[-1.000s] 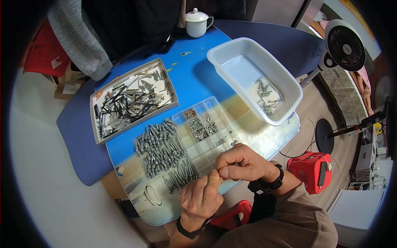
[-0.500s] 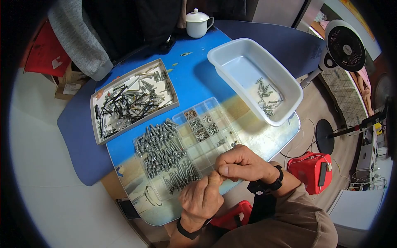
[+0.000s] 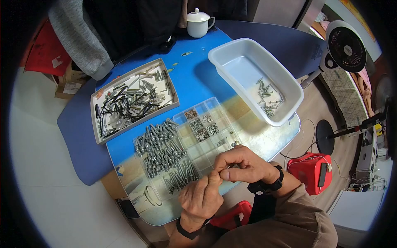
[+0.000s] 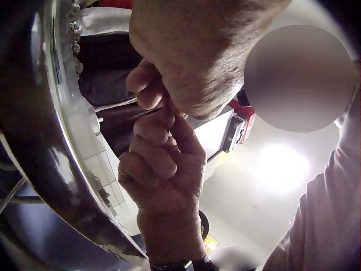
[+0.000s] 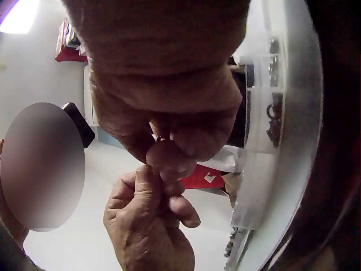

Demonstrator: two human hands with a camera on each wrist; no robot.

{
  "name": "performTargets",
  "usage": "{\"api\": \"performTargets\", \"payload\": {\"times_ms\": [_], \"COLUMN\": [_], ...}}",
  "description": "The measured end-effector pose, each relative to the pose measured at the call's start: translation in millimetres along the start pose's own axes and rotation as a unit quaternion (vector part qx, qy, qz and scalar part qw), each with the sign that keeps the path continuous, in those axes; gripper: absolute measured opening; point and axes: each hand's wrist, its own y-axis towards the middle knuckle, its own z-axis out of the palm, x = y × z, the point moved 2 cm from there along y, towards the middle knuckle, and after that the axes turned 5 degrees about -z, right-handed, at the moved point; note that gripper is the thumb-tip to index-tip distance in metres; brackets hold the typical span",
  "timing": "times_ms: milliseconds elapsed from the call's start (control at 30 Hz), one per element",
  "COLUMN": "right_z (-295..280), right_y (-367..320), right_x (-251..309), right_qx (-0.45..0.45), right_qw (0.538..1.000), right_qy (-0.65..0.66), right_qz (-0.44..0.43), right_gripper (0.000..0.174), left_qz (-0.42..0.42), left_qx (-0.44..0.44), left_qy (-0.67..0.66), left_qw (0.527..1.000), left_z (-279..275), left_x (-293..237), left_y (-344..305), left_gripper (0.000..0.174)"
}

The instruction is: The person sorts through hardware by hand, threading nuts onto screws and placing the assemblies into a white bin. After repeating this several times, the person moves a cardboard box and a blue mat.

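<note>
Over the near edge of the table, the left hand and right hand meet at their fingertips. Both pinch a small part, almost wholly hidden by the fingers; a thin dark bit of it shows in the right wrist view. The left wrist view has the left hand above the right hand, fingers curled together. Just beyond them lies a clear divided organizer with nuts and washers in some compartments. Many bolts fill its left part.
A shallow box of mixed screws stands at the back left. The white tub at the right holds several screws. Behind are a lidded white cup and dark clothing; a fan stands far right.
The fingertips stay together while the right thumb and index finger shift slightly against the left fingers. The containers have not visibly moved.
</note>
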Motion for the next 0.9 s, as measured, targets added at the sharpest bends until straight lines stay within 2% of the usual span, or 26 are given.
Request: {"api": "performTargets", "payload": {"times_ms": [67, 167, 200, 267, 300, 367, 467, 600, 667, 800, 867, 900], "right_z": [-3, -2, 1, 8, 5, -1, 0, 4, 3, -1, 3, 3], "right_y": [-2, -1, 1, 4, 3, 0, 0, 2, 0, -1, 0, 1], "right_x": [-1, -2, -2, 2, 2, 0, 1, 7, 1, 0, 2, 4], "right_qx": [0.033, 0.032, 0.032, -0.038, -0.038, 0.019, 0.025, -0.004, 0.002, 0.058, -0.009, -0.009], "right_qw": [0.998, 0.995, 0.995, 0.998, 0.998, 0.997, 0.993, 0.989, 0.998, 0.991, 0.989, 0.989], "right_qy": [0.024, 0.050, 0.050, 0.043, 0.043, 0.045, 0.060, 0.106, 0.050, 0.067, 0.101, 0.102], "right_qz": [0.054, 0.082, 0.083, -0.008, -0.008, 0.064, 0.102, 0.102, 0.045, 0.104, 0.110, 0.111], "right_gripper": [0.021, 0.020, 0.020, 0.024, 0.024, 0.025, 0.022, 0.023, 0.026, 0.025, 0.028, 0.028], "left_qz": [0.002, 0.000, -0.004, -0.004, -0.003, -0.001, -0.002, -0.007, -0.006, -0.004, -0.004, -0.004], "left_qx": [-0.006, -0.009, -0.006, -0.004, -0.002, -0.008, -0.010, 0.004, -0.004, -0.008, -0.008, -0.009], "left_qy": [-0.003, -0.002, 0.003, -0.001, -0.005, -0.007, 0.004, 0.009, 0.005, -0.002, -0.001, 0.000], "left_qw": [1.000, 1.000, 1.000, 1.000, 1.000, 1.000, 1.000, 1.000, 1.000, 1.000, 1.000, 1.000], "left_z": [1, 1, 1, 0, -1, 1, 1, -1, 1, 1, 1, 1], "left_x": [0, 0, 0, 0, 0, 0, 1, 1, 1, 1, 2, 2], "left_y": [1, 0, 0, 0, 1, 0, -1, 0, 0, -1, -1, -1], "left_gripper": [0.025, 0.026, 0.027, 0.026, 0.026, 0.026, 0.025, 0.024, 0.024, 0.026, 0.026, 0.025]}}
